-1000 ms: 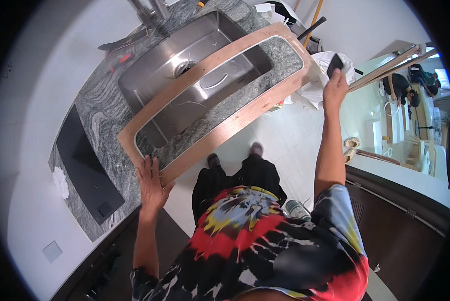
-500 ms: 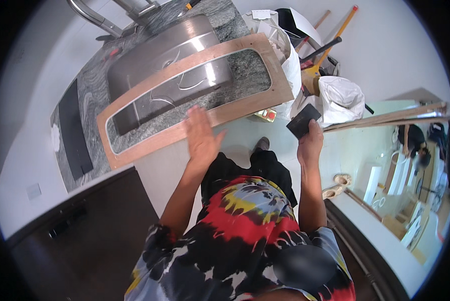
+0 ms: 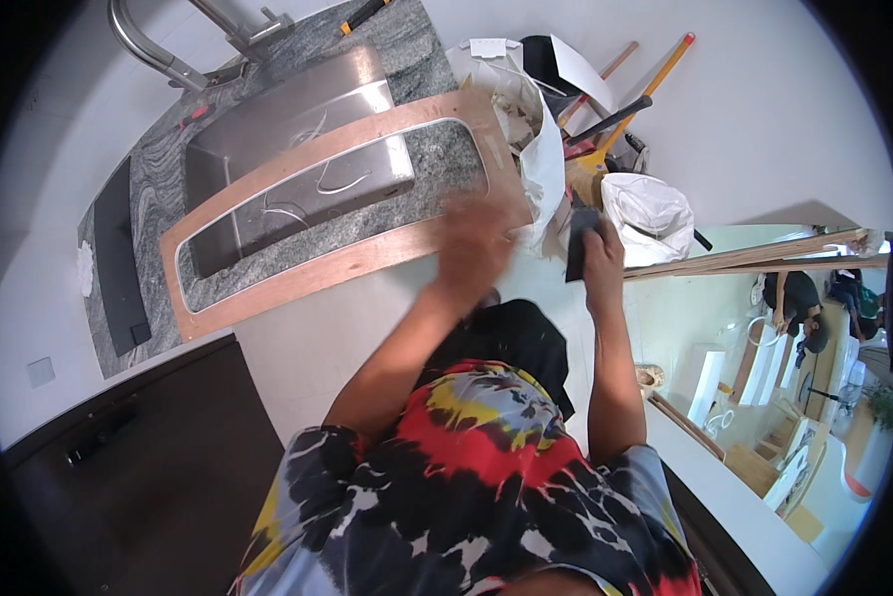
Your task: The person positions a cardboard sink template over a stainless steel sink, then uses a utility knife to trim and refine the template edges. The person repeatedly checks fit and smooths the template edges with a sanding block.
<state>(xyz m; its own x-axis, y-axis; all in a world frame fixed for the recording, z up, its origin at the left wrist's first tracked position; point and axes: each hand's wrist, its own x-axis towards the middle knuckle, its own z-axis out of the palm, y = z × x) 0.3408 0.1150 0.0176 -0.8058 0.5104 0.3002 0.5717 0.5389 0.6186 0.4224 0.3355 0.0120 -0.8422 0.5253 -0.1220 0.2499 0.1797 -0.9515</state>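
Note:
A wooden frame (image 3: 267, 300) with a long rounded opening lies across the steel sink (image 3: 228, 134) and the grey stone countertop (image 3: 421, 70). My left hand (image 3: 471, 253) is over the frame's near right corner, smeared by motion. Its fingers are too blurred to read, and I cannot tell if it touches the wood. Off the frame's right end, my right hand (image 3: 603, 263) grips a dark, flat sheet (image 3: 576, 246) that looks like sandpaper, now seen nearly edge-on.
White sacks (image 3: 648, 217) and a yellow-handled broom (image 3: 650, 84) stand against the wall at right. Long wooden strips (image 3: 734, 258) lie beyond. A curved faucet (image 3: 153, 60) rises at back left; a dark cabinet (image 3: 158, 467) is nearer. Another person (image 3: 799, 303) is far right.
My left hand has swept right along the frame to its right end. The right hand has turned the dark sheet from face-on to nearly edge-on. The view has shifted slightly.

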